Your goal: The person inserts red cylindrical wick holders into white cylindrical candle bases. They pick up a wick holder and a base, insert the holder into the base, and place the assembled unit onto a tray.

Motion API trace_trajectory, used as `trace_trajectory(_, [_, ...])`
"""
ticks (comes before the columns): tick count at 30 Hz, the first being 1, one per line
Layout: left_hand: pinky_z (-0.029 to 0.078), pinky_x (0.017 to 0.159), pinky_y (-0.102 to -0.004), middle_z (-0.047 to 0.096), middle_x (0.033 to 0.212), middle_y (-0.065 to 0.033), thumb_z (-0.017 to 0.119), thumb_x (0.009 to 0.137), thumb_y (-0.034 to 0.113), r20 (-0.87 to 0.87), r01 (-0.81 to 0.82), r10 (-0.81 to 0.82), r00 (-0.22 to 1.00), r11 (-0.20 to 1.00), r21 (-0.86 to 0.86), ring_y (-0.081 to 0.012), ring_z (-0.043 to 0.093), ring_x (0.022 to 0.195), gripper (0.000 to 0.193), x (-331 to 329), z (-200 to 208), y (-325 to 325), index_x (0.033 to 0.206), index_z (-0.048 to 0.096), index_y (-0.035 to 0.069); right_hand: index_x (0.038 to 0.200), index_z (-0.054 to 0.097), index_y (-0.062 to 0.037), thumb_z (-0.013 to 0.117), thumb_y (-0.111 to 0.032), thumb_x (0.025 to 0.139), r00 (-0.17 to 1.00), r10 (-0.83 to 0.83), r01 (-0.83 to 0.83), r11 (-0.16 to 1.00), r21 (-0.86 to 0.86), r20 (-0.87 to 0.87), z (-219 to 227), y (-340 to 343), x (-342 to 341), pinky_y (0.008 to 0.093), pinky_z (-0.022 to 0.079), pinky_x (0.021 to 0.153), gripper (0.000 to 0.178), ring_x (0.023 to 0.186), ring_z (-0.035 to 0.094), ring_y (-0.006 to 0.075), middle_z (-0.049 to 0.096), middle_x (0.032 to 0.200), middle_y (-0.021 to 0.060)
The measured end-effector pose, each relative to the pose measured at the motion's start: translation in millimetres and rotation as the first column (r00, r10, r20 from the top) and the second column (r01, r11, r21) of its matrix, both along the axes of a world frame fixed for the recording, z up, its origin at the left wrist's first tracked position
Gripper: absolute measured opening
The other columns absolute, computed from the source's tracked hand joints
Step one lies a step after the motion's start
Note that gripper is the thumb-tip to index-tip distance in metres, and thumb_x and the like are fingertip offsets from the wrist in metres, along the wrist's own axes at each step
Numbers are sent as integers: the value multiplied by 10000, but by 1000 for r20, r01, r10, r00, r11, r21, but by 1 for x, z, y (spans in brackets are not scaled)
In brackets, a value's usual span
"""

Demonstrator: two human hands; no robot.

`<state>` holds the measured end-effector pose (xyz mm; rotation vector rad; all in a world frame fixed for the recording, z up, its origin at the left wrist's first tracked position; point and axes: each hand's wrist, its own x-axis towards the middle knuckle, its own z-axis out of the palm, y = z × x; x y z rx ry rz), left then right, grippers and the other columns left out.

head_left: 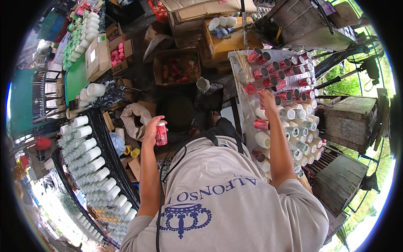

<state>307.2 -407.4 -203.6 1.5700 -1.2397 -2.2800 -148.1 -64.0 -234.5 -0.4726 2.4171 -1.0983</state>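
Observation:
My left hand (152,128) is closed round a small red-and-silver can (161,134), held upright in front of my left side. Out over the table on my right, my right hand (266,100) has its fingers drawn together. What is in those fingers, if anything, is too small to make out. Just beyond them lies a flat red round piece (250,88), near a bundle of thin pale sticks (242,65). Several red open-topped cans (283,63) stand on the pale tabletop (237,84) past this hand. White cylinders and clear glasses (299,145) crowd the nearer part.
To my left, a black-covered bench (110,145) carries rows of white-topped glasses (90,145). Ahead on the floor sits a cardboard box (168,63) with red items inside. A pale jug (203,85) stands by it. Wooden cabinets (347,122) line the right side.

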Motion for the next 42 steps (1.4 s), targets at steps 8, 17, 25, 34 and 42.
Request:
trace_trajectory(8, [584,601,-343,730,959,-113,567,1090,303,-2,65,-65,998,997,-45,-220,720,668,302,-10,4,-1,1253,665,69,1004,768,-70,610,-152,959,552,823,-371,383,846,-131,-57,-20,-1,496,625,701,183,894,803,349,802,966,170])
trace_trajectory(17, [586,603,-347,737,961,-106,574,1087,304,56,54,-52,997,998,-35,-218,725,678,318,5,2,11,1286,673,76,941,767,-82,674,-156,888,466,876,-437,347,830,-121,-81,-10,-15,506,622,718,130,857,799,351,800,905,158])
trace_trajectory(25, [590,612,-344,738,950,-96,572,1086,295,38,53,-51,998,997,-53,-215,724,677,298,-2,7,14,1271,685,89,881,732,8,688,-219,799,802,597,-546,734,404,0,-9,-6,-3,566,591,852,245,973,735,462,761,1014,258])
trace_trajectory(34, [587,620,-341,730,946,-111,580,1086,289,20,111,-110,994,994,-26,-216,714,661,299,-20,-1,17,1276,654,72,1004,708,-49,793,-348,885,794,582,-390,710,586,-178,-19,-5,31,582,573,811,332,924,732,459,759,983,219])
trace_trajectory(42, [581,599,-338,722,965,-115,549,1097,289,9,161,-160,987,985,-58,-216,719,683,314,-20,0,15,1302,634,68,1053,721,-35,785,-337,862,776,625,-429,618,659,-81,-55,-8,41,568,589,853,363,976,747,448,768,1003,233])
